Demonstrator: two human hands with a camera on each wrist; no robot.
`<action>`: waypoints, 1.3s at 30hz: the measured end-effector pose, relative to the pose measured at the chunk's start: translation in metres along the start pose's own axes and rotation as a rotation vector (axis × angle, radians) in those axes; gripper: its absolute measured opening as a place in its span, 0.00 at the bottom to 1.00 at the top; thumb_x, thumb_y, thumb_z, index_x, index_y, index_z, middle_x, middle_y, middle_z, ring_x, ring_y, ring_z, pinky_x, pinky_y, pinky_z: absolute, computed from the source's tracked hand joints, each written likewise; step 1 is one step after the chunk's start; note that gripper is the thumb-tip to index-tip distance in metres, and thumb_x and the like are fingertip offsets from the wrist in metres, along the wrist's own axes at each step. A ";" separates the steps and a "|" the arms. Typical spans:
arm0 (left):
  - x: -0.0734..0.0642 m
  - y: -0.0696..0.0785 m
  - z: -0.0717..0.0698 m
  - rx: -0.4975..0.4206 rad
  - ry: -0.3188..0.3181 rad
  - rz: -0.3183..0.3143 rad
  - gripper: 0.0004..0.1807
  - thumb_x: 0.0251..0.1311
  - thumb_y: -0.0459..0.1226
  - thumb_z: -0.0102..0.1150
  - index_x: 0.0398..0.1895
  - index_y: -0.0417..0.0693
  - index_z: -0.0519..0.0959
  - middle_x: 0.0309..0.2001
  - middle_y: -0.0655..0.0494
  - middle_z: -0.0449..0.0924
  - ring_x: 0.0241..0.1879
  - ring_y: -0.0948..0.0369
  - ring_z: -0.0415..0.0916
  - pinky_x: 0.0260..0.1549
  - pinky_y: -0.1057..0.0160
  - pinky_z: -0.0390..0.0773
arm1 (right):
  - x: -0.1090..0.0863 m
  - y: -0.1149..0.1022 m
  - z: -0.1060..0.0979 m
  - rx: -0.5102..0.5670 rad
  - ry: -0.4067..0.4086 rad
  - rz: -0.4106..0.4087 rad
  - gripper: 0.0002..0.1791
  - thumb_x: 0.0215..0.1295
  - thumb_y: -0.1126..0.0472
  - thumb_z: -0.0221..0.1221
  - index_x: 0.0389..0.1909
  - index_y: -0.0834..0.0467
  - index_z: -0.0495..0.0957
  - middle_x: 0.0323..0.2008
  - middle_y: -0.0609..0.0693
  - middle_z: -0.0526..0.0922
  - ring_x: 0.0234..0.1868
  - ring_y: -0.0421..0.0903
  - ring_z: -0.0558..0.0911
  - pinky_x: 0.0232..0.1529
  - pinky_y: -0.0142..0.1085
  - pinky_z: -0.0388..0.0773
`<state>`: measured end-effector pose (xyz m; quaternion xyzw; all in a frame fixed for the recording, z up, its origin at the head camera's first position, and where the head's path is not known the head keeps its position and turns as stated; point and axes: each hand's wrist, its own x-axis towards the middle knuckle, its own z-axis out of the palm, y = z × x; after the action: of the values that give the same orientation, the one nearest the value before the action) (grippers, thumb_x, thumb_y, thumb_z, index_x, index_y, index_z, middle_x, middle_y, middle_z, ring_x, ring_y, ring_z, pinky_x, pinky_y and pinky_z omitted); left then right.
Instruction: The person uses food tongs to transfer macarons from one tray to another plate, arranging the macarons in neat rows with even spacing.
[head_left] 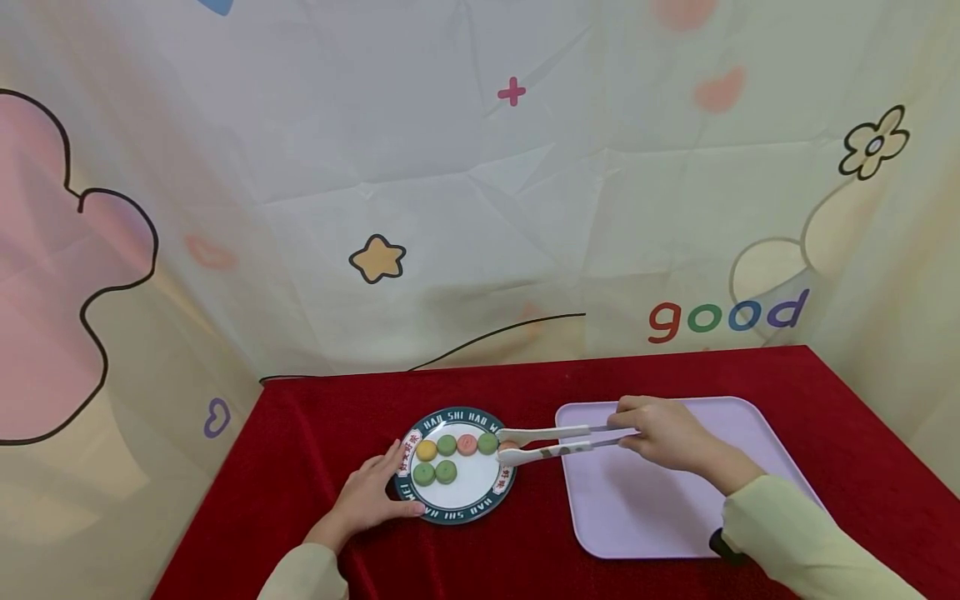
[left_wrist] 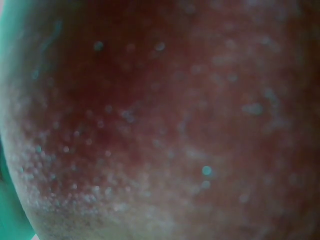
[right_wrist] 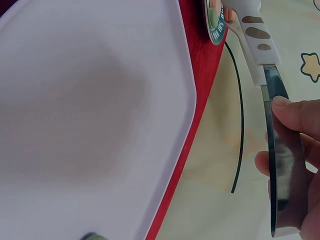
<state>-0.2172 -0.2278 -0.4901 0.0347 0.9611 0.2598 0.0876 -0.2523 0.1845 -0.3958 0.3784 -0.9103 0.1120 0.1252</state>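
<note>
White-tipped tongs (head_left: pixel 551 443) with a shiny metal handle reach across the right rim of the round plate (head_left: pixel 457 510), their two tips closed about a small orange-pink disc (head_left: pixel 507 446) at that edge. The tips carry brown patches, seen close in the right wrist view. The right hand (head_left: pixel 663 433) holds the handle end, fingers and thumb curled round the two arms and squeezing them narrow, which I judge keeps the disc pinched.

On the plate lie flat round pieces: a yellow one (head_left: pixel 427 450), a green one (head_left: pixel 447 445), a pink one (head_left: pixel 467 444) and another green (head_left: pixel 487 443) in a row, with two more green pieces (head_left: pixel 435 473) nearer the person. The left hand (head_left: pixel 371 493) rests on the plate's left rim with fingers spread and fairly straight, likely steadying it; its wrist camera shows only a red blur.

Right of the plate, just apart from it, sits a lilac tray (head_left: pixel 645 517), under the right hand. All rest on a red cloth (head_left: pixel 315 417).
</note>
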 end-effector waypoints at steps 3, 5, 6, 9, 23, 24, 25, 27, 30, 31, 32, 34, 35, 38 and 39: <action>0.000 0.000 0.000 0.001 0.002 0.001 0.58 0.31 0.64 0.62 0.68 0.54 0.51 0.67 0.52 0.54 0.61 0.49 0.52 0.53 0.41 0.63 | 0.003 -0.002 0.004 0.004 -0.005 -0.001 0.11 0.42 0.63 0.67 0.31 0.54 0.82 0.28 0.44 0.78 0.27 0.38 0.74 0.26 0.28 0.73; 0.000 0.000 -0.001 -0.001 0.002 0.000 0.58 0.31 0.65 0.62 0.68 0.55 0.51 0.67 0.52 0.53 0.62 0.49 0.52 0.53 0.41 0.63 | 0.005 -0.003 0.006 0.004 -0.003 -0.007 0.10 0.43 0.63 0.67 0.31 0.54 0.82 0.28 0.44 0.78 0.27 0.39 0.74 0.25 0.28 0.72; 0.000 -0.001 -0.001 -0.001 0.001 0.000 0.58 0.31 0.65 0.62 0.68 0.55 0.51 0.67 0.52 0.53 0.62 0.49 0.52 0.53 0.41 0.62 | 0.006 -0.004 0.007 0.002 0.001 -0.013 0.10 0.42 0.63 0.67 0.31 0.54 0.82 0.28 0.44 0.78 0.26 0.38 0.74 0.25 0.28 0.72; 0.000 -0.001 -0.001 0.001 0.003 0.009 0.57 0.31 0.65 0.61 0.67 0.54 0.52 0.67 0.52 0.53 0.62 0.49 0.52 0.53 0.41 0.63 | 0.009 -0.006 0.010 -0.002 0.015 -0.040 0.10 0.42 0.64 0.66 0.30 0.54 0.82 0.27 0.44 0.77 0.26 0.37 0.73 0.24 0.28 0.71; 0.003 -0.005 0.000 0.003 0.001 0.004 0.58 0.30 0.66 0.61 0.68 0.55 0.51 0.67 0.53 0.52 0.62 0.50 0.51 0.54 0.40 0.61 | 0.020 -0.011 0.026 -0.014 0.057 -0.109 0.10 0.40 0.64 0.66 0.27 0.52 0.81 0.26 0.44 0.75 0.24 0.37 0.72 0.22 0.29 0.69; 0.003 -0.005 0.000 0.004 0.002 0.006 0.58 0.30 0.66 0.61 0.68 0.55 0.51 0.67 0.53 0.52 0.62 0.50 0.51 0.54 0.41 0.60 | 0.021 -0.012 0.026 -0.015 0.058 -0.112 0.10 0.40 0.64 0.66 0.27 0.51 0.80 0.26 0.44 0.75 0.24 0.37 0.72 0.22 0.29 0.69; 0.003 -0.006 0.000 0.004 0.002 0.007 0.58 0.30 0.66 0.61 0.67 0.55 0.51 0.67 0.53 0.52 0.62 0.50 0.51 0.55 0.41 0.60 | 0.021 -0.012 0.027 -0.015 0.058 -0.113 0.10 0.40 0.65 0.66 0.27 0.51 0.80 0.26 0.44 0.75 0.24 0.37 0.72 0.22 0.29 0.69; 0.003 -0.006 0.001 0.005 0.005 0.011 0.58 0.30 0.66 0.61 0.67 0.54 0.51 0.67 0.53 0.53 0.62 0.50 0.51 0.55 0.41 0.60 | 0.022 -0.013 0.029 -0.012 0.056 -0.109 0.09 0.40 0.64 0.66 0.27 0.52 0.80 0.26 0.44 0.75 0.24 0.38 0.73 0.22 0.30 0.69; 0.004 -0.007 0.002 0.010 0.008 0.021 0.58 0.30 0.66 0.61 0.67 0.54 0.52 0.67 0.53 0.53 0.62 0.50 0.52 0.55 0.41 0.60 | 0.024 -0.015 0.030 -0.007 0.051 -0.105 0.09 0.40 0.64 0.65 0.27 0.52 0.80 0.26 0.44 0.75 0.24 0.38 0.73 0.22 0.30 0.69; 0.003 -0.007 0.002 0.011 0.009 0.024 0.57 0.30 0.66 0.61 0.67 0.54 0.52 0.67 0.53 0.53 0.62 0.50 0.52 0.55 0.41 0.60 | 0.024 -0.016 0.030 -0.003 0.049 -0.103 0.09 0.41 0.64 0.65 0.27 0.52 0.80 0.26 0.44 0.75 0.24 0.38 0.73 0.22 0.30 0.69; 0.003 -0.008 0.002 0.011 0.010 0.026 0.57 0.31 0.66 0.61 0.67 0.54 0.52 0.67 0.53 0.53 0.62 0.50 0.52 0.55 0.41 0.60 | 0.025 -0.016 0.031 0.002 0.048 -0.103 0.09 0.41 0.64 0.65 0.26 0.52 0.80 0.26 0.44 0.75 0.24 0.38 0.73 0.22 0.30 0.69; 0.003 -0.008 0.002 0.011 0.010 0.028 0.57 0.31 0.66 0.61 0.67 0.54 0.52 0.67 0.53 0.52 0.62 0.50 0.52 0.55 0.41 0.60 | 0.026 -0.017 0.032 0.008 0.048 -0.104 0.08 0.41 0.64 0.65 0.26 0.52 0.80 0.25 0.44 0.75 0.23 0.38 0.73 0.21 0.29 0.68; 0.003 -0.008 0.002 0.008 0.010 0.026 0.57 0.31 0.66 0.61 0.67 0.54 0.52 0.67 0.53 0.52 0.62 0.50 0.52 0.55 0.41 0.60 | 0.026 -0.017 0.033 0.010 0.049 -0.105 0.08 0.40 0.65 0.65 0.25 0.52 0.79 0.25 0.44 0.75 0.23 0.37 0.73 0.21 0.29 0.68; 0.003 -0.007 0.002 0.000 0.007 0.018 0.58 0.30 0.66 0.61 0.67 0.55 0.51 0.67 0.53 0.52 0.62 0.50 0.52 0.54 0.41 0.61 | 0.027 -0.018 0.036 0.012 0.051 -0.109 0.08 0.40 0.65 0.65 0.25 0.52 0.79 0.24 0.44 0.75 0.23 0.37 0.72 0.21 0.29 0.67; 0.003 -0.007 0.002 0.000 0.006 0.016 0.58 0.30 0.66 0.61 0.67 0.55 0.51 0.67 0.53 0.52 0.62 0.50 0.52 0.54 0.41 0.61 | 0.027 -0.019 0.037 0.010 0.051 -0.111 0.09 0.40 0.65 0.65 0.25 0.52 0.79 0.24 0.44 0.75 0.22 0.37 0.72 0.20 0.29 0.67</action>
<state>-0.2198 -0.2326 -0.4952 0.0419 0.9610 0.2605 0.0827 -0.2627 0.1424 -0.4199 0.4259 -0.8839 0.1189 0.1527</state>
